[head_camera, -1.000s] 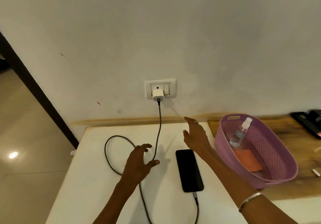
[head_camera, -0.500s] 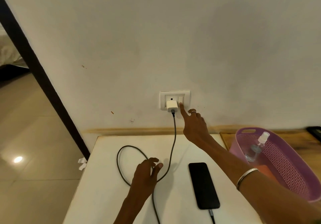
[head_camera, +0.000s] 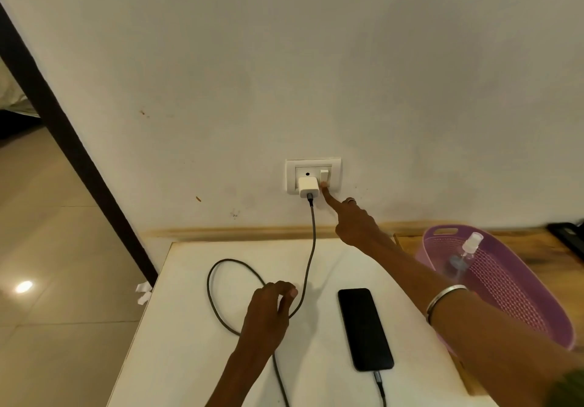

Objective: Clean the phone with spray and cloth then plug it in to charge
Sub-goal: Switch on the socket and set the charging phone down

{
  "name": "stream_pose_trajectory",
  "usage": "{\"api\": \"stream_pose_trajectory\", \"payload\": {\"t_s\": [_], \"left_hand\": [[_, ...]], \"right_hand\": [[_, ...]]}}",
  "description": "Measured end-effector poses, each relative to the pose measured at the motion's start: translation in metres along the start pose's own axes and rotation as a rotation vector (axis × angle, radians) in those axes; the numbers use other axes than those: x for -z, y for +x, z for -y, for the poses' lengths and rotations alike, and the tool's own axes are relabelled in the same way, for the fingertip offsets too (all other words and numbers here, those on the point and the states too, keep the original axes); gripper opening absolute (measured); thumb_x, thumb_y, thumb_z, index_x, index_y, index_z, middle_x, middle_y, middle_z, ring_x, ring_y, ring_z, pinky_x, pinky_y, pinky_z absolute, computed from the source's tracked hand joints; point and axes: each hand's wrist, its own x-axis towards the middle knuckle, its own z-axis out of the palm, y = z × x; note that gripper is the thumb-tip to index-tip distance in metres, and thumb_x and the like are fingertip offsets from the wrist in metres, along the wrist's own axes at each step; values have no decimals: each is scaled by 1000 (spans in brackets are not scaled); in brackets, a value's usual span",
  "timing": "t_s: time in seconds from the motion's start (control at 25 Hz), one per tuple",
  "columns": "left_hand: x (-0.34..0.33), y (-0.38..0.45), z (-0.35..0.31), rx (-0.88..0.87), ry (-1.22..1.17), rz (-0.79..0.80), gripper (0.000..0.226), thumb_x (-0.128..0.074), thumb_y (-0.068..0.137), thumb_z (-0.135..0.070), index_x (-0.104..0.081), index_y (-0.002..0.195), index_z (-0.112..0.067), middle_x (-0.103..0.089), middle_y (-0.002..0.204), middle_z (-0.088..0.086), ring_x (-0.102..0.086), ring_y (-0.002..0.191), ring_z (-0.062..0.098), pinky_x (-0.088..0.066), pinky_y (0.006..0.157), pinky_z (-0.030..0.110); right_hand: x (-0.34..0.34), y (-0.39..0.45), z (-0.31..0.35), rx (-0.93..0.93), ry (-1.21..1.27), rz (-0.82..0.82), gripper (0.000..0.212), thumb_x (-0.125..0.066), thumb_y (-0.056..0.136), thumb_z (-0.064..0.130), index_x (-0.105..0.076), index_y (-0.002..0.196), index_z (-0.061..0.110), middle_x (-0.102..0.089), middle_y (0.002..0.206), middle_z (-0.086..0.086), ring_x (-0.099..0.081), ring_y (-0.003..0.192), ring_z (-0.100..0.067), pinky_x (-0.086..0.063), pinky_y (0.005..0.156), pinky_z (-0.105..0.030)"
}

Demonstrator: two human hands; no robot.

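Note:
A black phone (head_camera: 365, 328) lies face up on the white table (head_camera: 196, 337), with a grey cable (head_camera: 311, 248) plugged into its near end. The cable loops across the table and runs up to a white charger (head_camera: 308, 186) in the wall socket plate (head_camera: 313, 175). My right hand (head_camera: 354, 221) reaches to the wall, and its index fingertip touches the switch (head_camera: 324, 176) beside the charger. My left hand (head_camera: 268, 310) rests on the table over the cable loop, fingers curled, holding nothing. A clear spray bottle (head_camera: 463, 253) leans inside the purple basket (head_camera: 505, 283).
The basket stands on a wooden surface (head_camera: 556, 258) right of the table. A dark object (head_camera: 567, 232) lies at the far right edge. A black door frame (head_camera: 63, 141) and tiled floor (head_camera: 47, 248) are on the left. A metal bangle (head_camera: 444, 300) is on my right wrist.
My right hand rose from above the phone to the wall, and its index finger now touches the switch. My left hand curled its fingers and settled by the cable. The view tilted upward.

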Motion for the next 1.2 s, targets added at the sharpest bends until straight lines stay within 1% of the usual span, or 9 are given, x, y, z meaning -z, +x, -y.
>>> {"api": "stream_pose_trajectory", "payload": {"t_s": [0.12,0.2,0.28,0.36,0.44,0.52,0.68,0.92,1.2], "left_hand": [[-5,1,1,-11,12,-2,17,-53,99,-33,-67,107,-29,-61,100,-24,-51,88,-6,-36,73,-1],[-10,3,-1,-4,16,2,19,-52,99,-33,-68,108,-28,-60,99,-23,-52,85,-6,-37,71,2],[-15,5,-3,12,3,5,19,-51,100,-31,-67,108,-28,-61,98,-21,-54,87,-3,-38,74,9],[-19,5,-4,26,3,10,19,-49,101,-28,-67,108,-27,-61,98,-18,-57,90,2,-40,77,18],[-20,2,-4,41,23,0,20,-46,102,-27,-66,107,-26,-61,94,-17,-58,85,1,-40,76,20],[-18,-3,-3,36,71,-35,25,-41,103,-30,-65,108,-22,-61,94,-15,-56,80,-2,-39,77,20],[-15,-8,-4,32,188,-3,39,-32,105,-37,-57,129,-19,-64,125,-2,-60,116,20,-41,89,25],[-14,-8,-2,117,163,87,47,-32,104,-39,-46,144,-17,-46,151,3,-38,143,21,-32,117,39],[-12,-9,-3,136,138,78,46,-34,104,-37,-47,143,-15,-46,150,6,-41,141,25,-34,117,41]], "right_hand": [[11,-12,-24,9,171,0,93,-44,85,-7,-4,148,48,-47,108,-9,-53,71,-18,-46,61,-25],[10,-27,-42,-38,215,0,88,-40,83,-9,-11,151,38,-50,122,-8,-58,95,-24,-48,77,-28],[1,-48,-59,-120,221,49,81,-38,84,-10,-18,152,29,-46,138,-8,-51,120,-25,-41,92,-27],[-13,-75,-70,-199,208,95,73,-39,88,-7,-20,152,24,-39,147,-7,-44,130,-22,-35,102,-26],[-27,-106,-76,-239,273,89,66,-41,92,-3,-23,151,20,-38,149,-7,-45,130,-21,-36,100,-21],[-40,-134,-78,-236,376,98,62,-41,93,1,-25,151,19,-36,151,-10,-40,136,-28,-34,108,-31],[-58,-160,-82,-182,351,133,59,-39,95,8,-21,151,17,-27,155,-11,-30,141,-33,-30,116,-45],[-68,-166,-86,-260,350,201,55,-33,104,17,-10,153,20,-10,162,5,-9,149,-13,-13,118,-29],[-60,-174,-90,-240,406,172,60,-41,94,8,-23,151,18,-30,154,-8,-32,141,-29,-31,115,-42]]}}
